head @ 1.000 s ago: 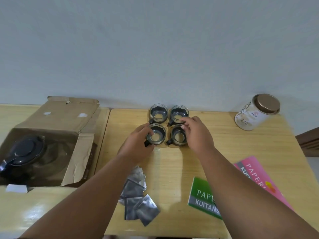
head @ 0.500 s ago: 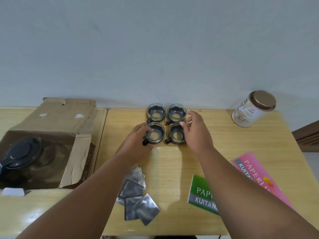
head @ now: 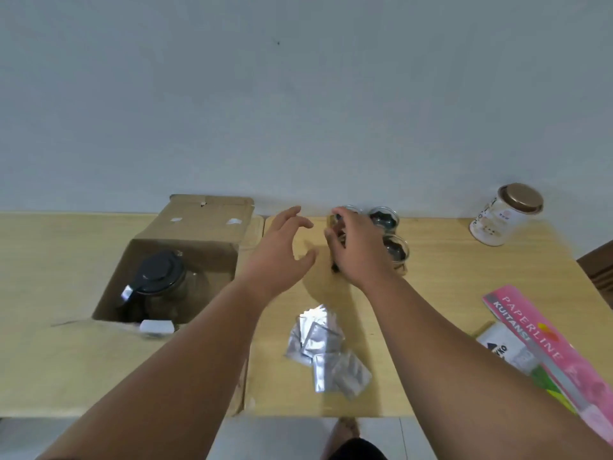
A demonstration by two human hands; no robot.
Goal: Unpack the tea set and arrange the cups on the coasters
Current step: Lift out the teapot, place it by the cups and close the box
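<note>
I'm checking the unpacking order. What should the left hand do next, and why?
Probably reach the open left hand down into the brown cardboard box for the glass teapot with the black lid: it sits inside, while the clear glass cups stand grouped by the right hand, whose grip is too blurred to judge.

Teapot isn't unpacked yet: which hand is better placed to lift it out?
Probably left: the left hand is open and nearer the teapot in the box; the right hand is among the cups.
</note>
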